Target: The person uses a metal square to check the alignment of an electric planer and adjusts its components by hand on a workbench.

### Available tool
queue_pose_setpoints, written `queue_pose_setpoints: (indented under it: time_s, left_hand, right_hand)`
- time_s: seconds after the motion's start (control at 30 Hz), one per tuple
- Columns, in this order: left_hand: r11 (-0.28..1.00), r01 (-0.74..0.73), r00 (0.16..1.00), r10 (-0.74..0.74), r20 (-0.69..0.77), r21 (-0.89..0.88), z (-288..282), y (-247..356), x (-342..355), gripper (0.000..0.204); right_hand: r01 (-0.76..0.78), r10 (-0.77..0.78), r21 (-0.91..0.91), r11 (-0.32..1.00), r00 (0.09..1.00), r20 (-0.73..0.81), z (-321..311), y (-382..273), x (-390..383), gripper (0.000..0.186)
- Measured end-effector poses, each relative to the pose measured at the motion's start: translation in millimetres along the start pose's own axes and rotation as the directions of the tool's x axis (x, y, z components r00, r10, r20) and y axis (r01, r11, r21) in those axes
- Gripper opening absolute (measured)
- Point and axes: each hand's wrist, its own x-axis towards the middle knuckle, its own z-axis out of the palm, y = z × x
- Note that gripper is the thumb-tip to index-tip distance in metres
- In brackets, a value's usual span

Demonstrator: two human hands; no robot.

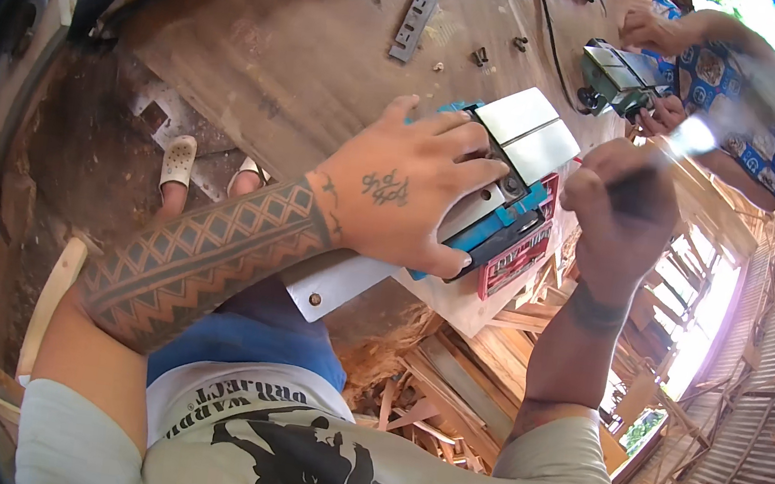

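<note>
A blue electric planer [504, 225] lies on the wooden table with its shiny metal sole plate [529, 134] facing up. My left hand [417, 188] is spread over its body, fingers and thumb curved around its sides. Close to the planer's far right side, my right hand [616, 211] is raised and closed around a slim tool. That tool has a blurred pale end [693, 138] that looks like a brush, and a small red tip shows by the planer. A flat silver metal plate [335, 286] sticks out under my left wrist.
On the table [265, 56] lie a slotted metal plate [414, 22] and several dark bolts [480, 57]. A red case [514, 261] sits beside the planer. At right, another person's hand [665, 116] holds a green planer [617, 77]. Wood scraps [446, 397] are piled below.
</note>
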Motion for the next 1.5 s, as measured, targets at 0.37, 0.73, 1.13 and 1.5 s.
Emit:
queue_pose_setpoints:
  time_s: [0.37, 0.73, 1.13, 1.5]
  left_hand:
    - [0.062, -0.123, 0.951, 0.291, -0.1, -0.99, -59, -38, -13, 0.102]
    - [0.156, -0.077, 0.983, -0.155, -0.102, -0.985, -48, -23, -55, 0.026]
    - [0.321, -0.087, 0.995, 0.068, -0.069, -0.943, -2, -19, -65, 0.049]
    - [0.54, -0.113, 0.989, 0.142, -0.042, -0.834, 7, -18, -57, 0.048]
  right_hand:
    - [0.371, 0.122, -0.751, 0.546, 0.852, 0.509, -16, -17, 24, 0.021]
    - [-0.34, 0.231, -0.045, 0.939, 0.725, -0.649, 63, 62, -90, 0.047]
    - [-0.369, 0.228, -0.091, 0.925, 0.731, -0.643, 55, 61, -56, 0.027]
    - [-0.186, 0.154, 0.01, 0.983, 0.787, -0.598, 46, 81, -77, 0.034]
